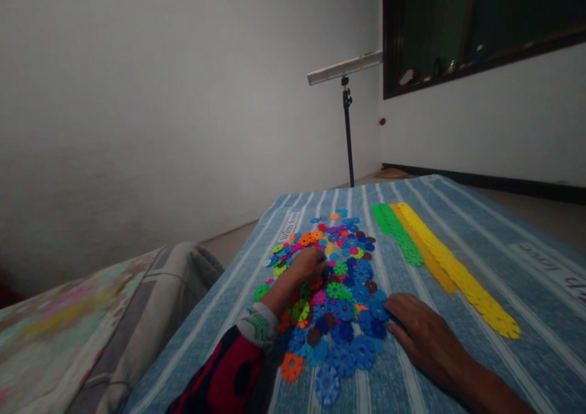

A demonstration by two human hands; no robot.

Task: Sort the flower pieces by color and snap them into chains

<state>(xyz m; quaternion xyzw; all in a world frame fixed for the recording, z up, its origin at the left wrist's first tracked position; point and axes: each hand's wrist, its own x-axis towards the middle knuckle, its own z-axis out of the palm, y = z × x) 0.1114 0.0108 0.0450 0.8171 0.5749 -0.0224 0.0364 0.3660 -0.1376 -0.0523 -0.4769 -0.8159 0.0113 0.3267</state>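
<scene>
Left hand (pixel 309 264), knuckles up, rests on the far left part of a pile of flat, notched plastic discs (pixel 341 292). Its fingers curl down among the pieces, so it cannot be told whether they pinch a disc or only touch the heap. Its forearm crosses the near left edge of the pile and wears a red-and-dark patterned sleeve (pixel 220 371) with a pale knitted cuff (pixel 259 325).

Right hand (pixel 425 334) lies flat and open, palm down, holding nothing. Its fingertips touch the blue discs at the pile's near right edge.

The discs are blue, green, orange, pink, purple and brown, loose and overlapping. They lie in an elongated heap at the middle of a blue cloth with pale stripes (pixel 480 237).

To the right of the heap, apart from it, three bands of joined discs lie side by side and touching: a short green band (pixel 397 234), an orange band (pixel 423 249) and a longer yellow band (pixel 458 270).

Printed on a pale stripe at the heap's far left is a label (pixel 289 226) that appears to read "With Love". A second print (pixel 544 261) on the right shows "love"; the rest is too blurred to read.

Beyond the cloth a black tripod (pixel 348 133) carries a pale bar (pixel 343 69) in the room's corner. A dark-framed window (pixel 480 23) is set in the right wall. A patterned blanket (pixel 91 334) lies at the left.
</scene>
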